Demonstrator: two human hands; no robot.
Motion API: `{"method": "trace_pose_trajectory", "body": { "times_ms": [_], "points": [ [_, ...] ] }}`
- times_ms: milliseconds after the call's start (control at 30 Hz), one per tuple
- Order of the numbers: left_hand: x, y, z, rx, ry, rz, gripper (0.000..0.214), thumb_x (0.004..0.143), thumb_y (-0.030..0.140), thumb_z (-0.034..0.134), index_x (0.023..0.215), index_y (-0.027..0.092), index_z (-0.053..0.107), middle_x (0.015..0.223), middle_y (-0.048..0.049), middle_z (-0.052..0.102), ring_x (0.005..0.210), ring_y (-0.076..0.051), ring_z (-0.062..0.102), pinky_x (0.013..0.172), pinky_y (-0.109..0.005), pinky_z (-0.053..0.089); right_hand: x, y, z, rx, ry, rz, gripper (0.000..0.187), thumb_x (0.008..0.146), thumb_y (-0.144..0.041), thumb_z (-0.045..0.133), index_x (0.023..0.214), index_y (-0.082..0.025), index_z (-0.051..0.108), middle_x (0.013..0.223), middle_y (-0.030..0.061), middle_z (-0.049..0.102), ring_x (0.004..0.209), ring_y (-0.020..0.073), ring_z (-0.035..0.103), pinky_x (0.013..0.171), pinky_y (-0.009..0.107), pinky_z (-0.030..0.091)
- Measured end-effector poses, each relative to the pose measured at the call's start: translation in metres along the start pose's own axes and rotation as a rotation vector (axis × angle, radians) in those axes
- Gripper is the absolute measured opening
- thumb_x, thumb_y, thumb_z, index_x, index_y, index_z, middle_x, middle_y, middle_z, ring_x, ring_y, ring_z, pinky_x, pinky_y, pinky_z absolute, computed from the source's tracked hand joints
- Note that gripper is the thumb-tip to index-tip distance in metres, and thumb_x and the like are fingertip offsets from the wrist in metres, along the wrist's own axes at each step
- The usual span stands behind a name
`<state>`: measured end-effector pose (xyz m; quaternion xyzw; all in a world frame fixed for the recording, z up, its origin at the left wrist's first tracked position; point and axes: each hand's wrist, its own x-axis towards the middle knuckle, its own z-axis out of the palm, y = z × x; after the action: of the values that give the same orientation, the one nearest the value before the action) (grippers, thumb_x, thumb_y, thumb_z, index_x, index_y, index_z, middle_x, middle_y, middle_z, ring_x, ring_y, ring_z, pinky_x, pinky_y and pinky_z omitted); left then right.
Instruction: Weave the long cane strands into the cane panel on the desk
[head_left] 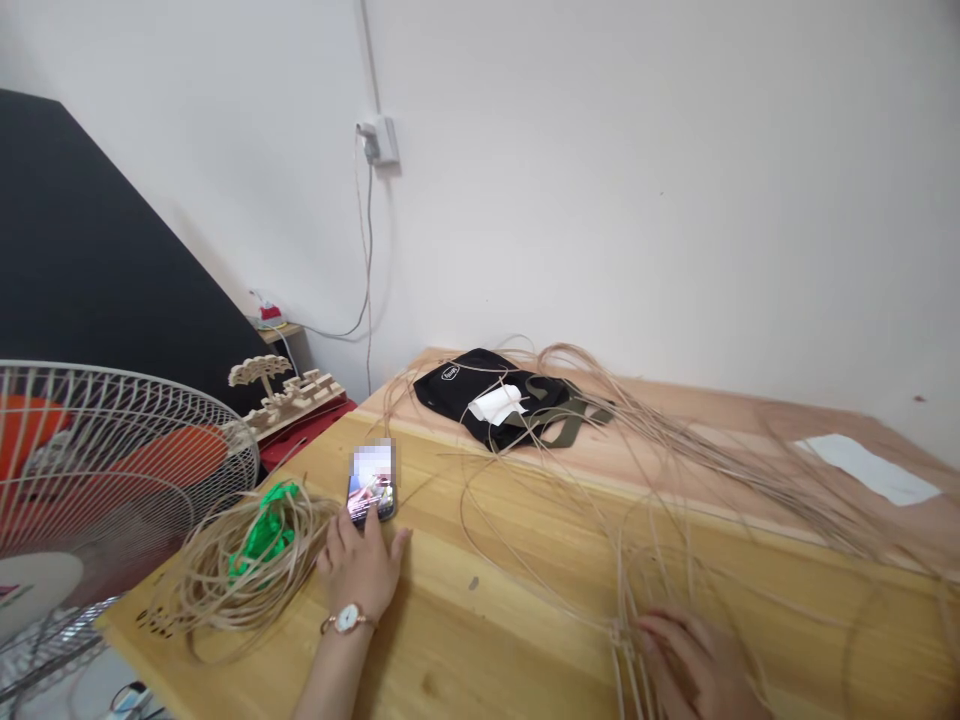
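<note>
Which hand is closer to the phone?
Left. The left hand is right at the phone, by its near edge; the right hand is well off to the right, at the thin strips.

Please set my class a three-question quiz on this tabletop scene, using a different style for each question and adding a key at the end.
1. Open answer: Which device is nearest the left hand?
2. True or false: The coil of tan strands lies to the right of that device, as the picture shows it.
3. Multiple choice: Where is the right hand?
A) At the fan guard
B) At the crossed tan strands near the lower edge
C) At the wall socket

Key:
1. The smartphone, at its fingertips.
2. False; it lies to the left.
3. B.
</note>
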<state>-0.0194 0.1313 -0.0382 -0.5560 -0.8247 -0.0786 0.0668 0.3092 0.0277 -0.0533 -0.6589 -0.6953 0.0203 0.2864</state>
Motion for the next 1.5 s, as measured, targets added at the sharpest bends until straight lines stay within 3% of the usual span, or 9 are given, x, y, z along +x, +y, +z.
{"method": "trace_pose_trajectory", "body": {
  "times_ms": [767,1100,1300,1400,1500],
  "points": [
    [0.002,-0.001,0.000,0.049,-0.019,-0.042,0.054,0.080,0.044,0.037,0.120,0.009,0.041,0.130,-0.0223,0.029,0.121,-0.032,0.025,0.090,-0.042,0.027,0.001,-0.006,-0.004,-0.030,0.013,-0.003,0.022,0.078,-0.029,0.043,0.084,-0.023,0.063,0.093,0.0043,0.062,0.088,0.0189,0.059,0.077,0.031,0.048],
    [0.002,-0.003,0.001,0.016,0.062,-0.004,0.053,0.080,0.042,0.038,0.120,0.008,0.041,0.126,-0.0220,0.033,0.117,-0.033,0.030,0.088,-0.042,0.029,-0.001,-0.004,-0.001,-0.007,0.005,0.013,0.023,0.079,-0.033,0.043,0.085,-0.022,0.063,0.096,0.0056,0.061,0.091,0.0195,0.057,0.079,0.033,0.047],
    [0.047,-0.001,-0.006,0.001,0.089,0.243,0.057,0.080,0.046,0.034,0.125,0.010,0.036,0.132,-0.0167,0.032,0.120,-0.031,0.027,0.092,-0.042,0.028,-0.001,-0.002,-0.001,0.001,-0.009,-0.037,0.025,0.080,-0.031,0.042,0.086,-0.022,0.064,0.094,0.0053,0.062,0.089,0.0187,0.058,0.078,0.031,0.048],
    [0.076,0.001,0.000,-0.011,-0.005,0.318,0.059,0.080,0.051,0.031,0.127,0.014,0.034,0.130,-0.0119,0.037,0.123,-0.031,0.022,0.094,-0.046,0.025,-0.001,-0.001,-0.001,-0.022,0.001,-0.032,0.024,0.080,-0.032,0.042,0.086,-0.022,0.064,0.095,0.0055,0.062,0.089,0.0189,0.058,0.077,0.031,0.049],
    [0.086,0.002,0.005,-0.032,-0.065,0.315,0.063,0.078,0.055,0.030,0.128,0.016,0.032,0.128,-0.0111,0.040,0.122,-0.032,0.023,0.093,-0.047,0.026,-0.001,-0.002,-0.002,-0.048,0.033,-0.024,0.024,0.079,-0.033,0.043,0.084,-0.022,0.064,0.093,0.0058,0.062,0.087,0.0194,0.059,0.075,0.032,0.049]
  ]
}}
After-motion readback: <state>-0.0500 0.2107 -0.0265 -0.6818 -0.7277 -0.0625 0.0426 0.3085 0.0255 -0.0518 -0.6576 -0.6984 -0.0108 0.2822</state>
